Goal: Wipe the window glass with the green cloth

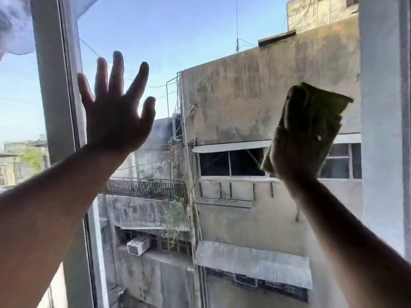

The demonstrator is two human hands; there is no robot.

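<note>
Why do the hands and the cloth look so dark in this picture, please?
Head view: bright daylight comes through the glass, so the left hand, right hand and cloth are backlit, near silhouette; the wide-angle lens bends the frame.

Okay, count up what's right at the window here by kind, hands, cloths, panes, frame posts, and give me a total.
Hands: 2, the left hand spread open and the right hand holding the cloth
Green cloth: 1
Window glass panes in view: 2
Upright frame post between the panes: 1
Total: 6
</note>
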